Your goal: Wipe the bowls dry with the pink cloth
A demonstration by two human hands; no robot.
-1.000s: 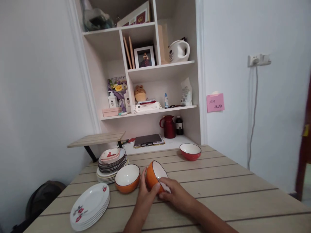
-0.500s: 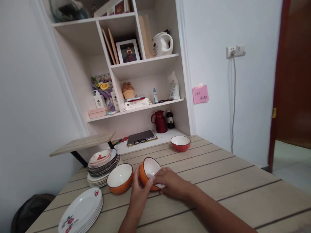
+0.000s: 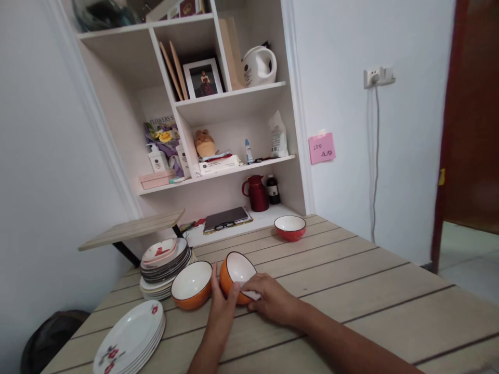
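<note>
Tilted toward the right, an orange bowl (image 3: 238, 270) with a white inside and dark rim is gripped at its near left side by my left hand (image 3: 223, 301). My right hand (image 3: 268, 298) is closed on a white tissue (image 3: 251, 294), which it presses against the bowl's near rim. Immediately left of my left hand stands a second orange bowl (image 3: 192, 284), upright. Part of the held bowl's outside is hidden behind my fingers.
Oval flowered plates (image 3: 130, 332) are stacked at the near left. Behind them rises a mixed stack of dishes (image 3: 163, 262), beside a small raised shelf (image 3: 132, 228). A red bowl (image 3: 290, 228) sits at the table's far side, before a red jug (image 3: 257, 193).
The held bowl and both hands have shifted slightly left. My right hand has moved a little along the near rim, and more of the white tissue shows.
</note>
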